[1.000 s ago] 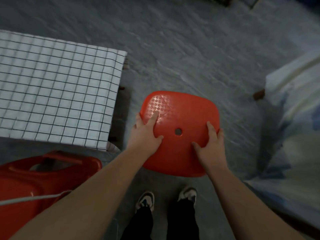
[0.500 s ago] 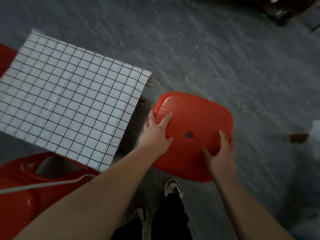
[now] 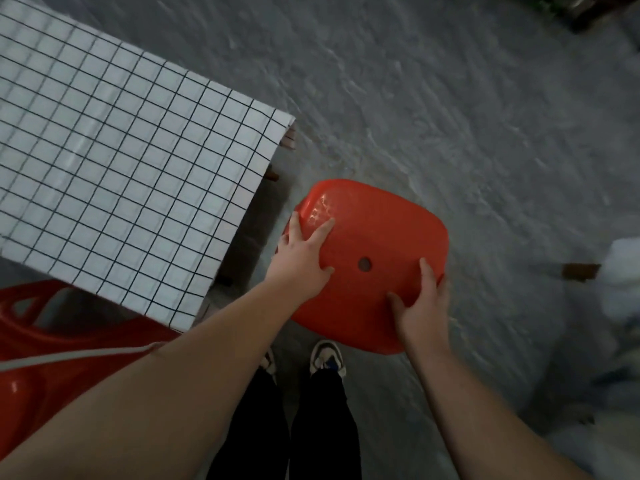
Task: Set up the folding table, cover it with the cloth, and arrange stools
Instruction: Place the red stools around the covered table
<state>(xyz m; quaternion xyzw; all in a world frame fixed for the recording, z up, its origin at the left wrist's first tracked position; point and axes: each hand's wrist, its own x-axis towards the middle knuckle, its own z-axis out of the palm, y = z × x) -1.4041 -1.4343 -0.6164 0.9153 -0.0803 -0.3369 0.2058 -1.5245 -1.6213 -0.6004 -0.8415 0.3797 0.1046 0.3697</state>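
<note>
A red plastic stool (image 3: 374,237) with a small hole in its seat is in front of me, just right of the table's end. My left hand (image 3: 304,258) grips the seat's left edge, thumb on top. My right hand (image 3: 420,306) grips its near right edge, thumb on top and fingers wrapped under. The folding table stands at the left under a white cloth with a black grid (image 3: 121,168). One table leg (image 3: 273,174) shows below the cloth's right edge. The stool's legs are hidden under its seat.
Another red stool (image 3: 38,344) lies at the lower left beside the table, with a white cord across it. My shoes (image 3: 327,355) stand on the grey stone floor (image 3: 450,116). A blurred pale bundle (image 3: 623,282) sits at the right edge.
The view has swung, so the table now looks more rotated and closer. Both hands keep the same hold on the red stool, which stays beside the table's end.
</note>
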